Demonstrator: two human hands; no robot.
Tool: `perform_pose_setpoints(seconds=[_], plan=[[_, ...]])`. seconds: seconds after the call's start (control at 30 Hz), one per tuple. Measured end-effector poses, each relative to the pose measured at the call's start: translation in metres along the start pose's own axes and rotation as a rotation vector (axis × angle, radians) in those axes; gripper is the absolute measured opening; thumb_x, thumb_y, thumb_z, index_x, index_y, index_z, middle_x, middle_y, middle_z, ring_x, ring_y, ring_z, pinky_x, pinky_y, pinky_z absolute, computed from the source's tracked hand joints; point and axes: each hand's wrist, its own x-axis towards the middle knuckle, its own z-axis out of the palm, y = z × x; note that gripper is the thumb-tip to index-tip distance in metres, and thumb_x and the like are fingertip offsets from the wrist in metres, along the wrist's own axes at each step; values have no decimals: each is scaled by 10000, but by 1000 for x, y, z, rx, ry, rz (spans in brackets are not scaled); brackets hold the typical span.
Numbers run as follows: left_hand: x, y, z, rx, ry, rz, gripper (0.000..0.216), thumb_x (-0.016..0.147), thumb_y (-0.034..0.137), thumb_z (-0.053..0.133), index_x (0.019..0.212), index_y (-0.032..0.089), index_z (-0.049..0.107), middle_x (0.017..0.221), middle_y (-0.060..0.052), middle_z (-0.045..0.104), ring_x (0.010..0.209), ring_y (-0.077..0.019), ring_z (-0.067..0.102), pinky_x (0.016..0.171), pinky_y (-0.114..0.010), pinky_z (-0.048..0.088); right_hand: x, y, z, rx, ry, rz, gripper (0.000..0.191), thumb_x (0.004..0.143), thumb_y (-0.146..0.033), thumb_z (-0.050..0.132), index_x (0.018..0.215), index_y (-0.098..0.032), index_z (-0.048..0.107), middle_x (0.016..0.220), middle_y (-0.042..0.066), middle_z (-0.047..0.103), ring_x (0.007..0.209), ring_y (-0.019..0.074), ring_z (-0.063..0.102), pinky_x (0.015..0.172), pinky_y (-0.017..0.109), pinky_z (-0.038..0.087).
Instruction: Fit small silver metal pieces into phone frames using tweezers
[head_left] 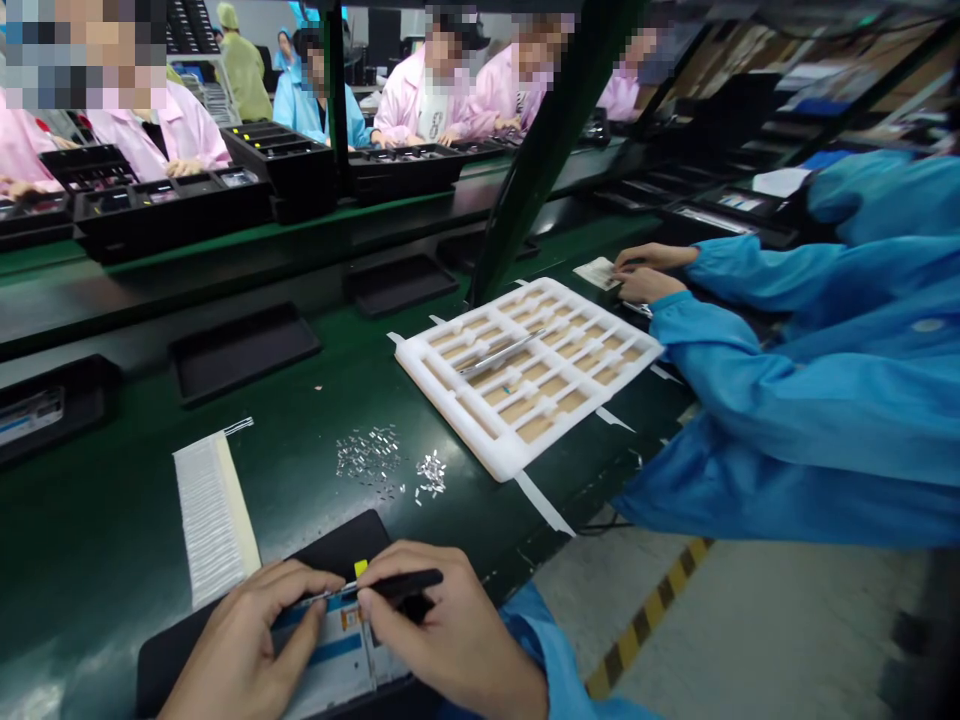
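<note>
Right hand (450,625) closed firmly around the black handle of a slim tool (409,584), probably tweezers. Left hand (244,640) curled inward, thumb and forefinger pinched close beside the tool's thin metal tip (330,595), the exact contact hidden. Under both hands at bottom centre of the frame, a printed card with a blue stripe (330,655), lying on a black mat (330,540), with a small yellow tag (361,568) at the upper edge of the card.

Card probably light and thin, easily bent, so best taken by its edges. Metal tip likely stiff but fine, safest controlled from the handle.

Just ahead, a white bristle pad (210,520) at left, then two small heaps of tiny silver parts (367,455), light-looking and easily scattered. Toward centre, a white foam tray (525,375) with loose steel tweezers (499,352) across it. At right, a co-worker's blue sleeves (787,400) reaching in, hands (649,275) beside a paper slip (600,272).
</note>
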Motion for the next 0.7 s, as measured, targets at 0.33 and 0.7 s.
perform_pose_setpoints(seconds=[0.33,0.7], plan=[[-1,-5,7,-47,51,-30,284,1058,493,575,1169,373,807,1098,8,828,1001,-156,797,863,-222,629,-3,5,3,33,36,19,131,882,-141,715,866,-155,844,832,80,817,720,185,802,653,211,619],[1,-12,10,14,99,13,197,1044,453,637,1134,377,794,1022,50,828,941,-132,805,798,-189,628,-3,5,3,9,64,-55,138,877,-91,695,864,-131,826,823,85,807,719,172,794,677,192,611]])
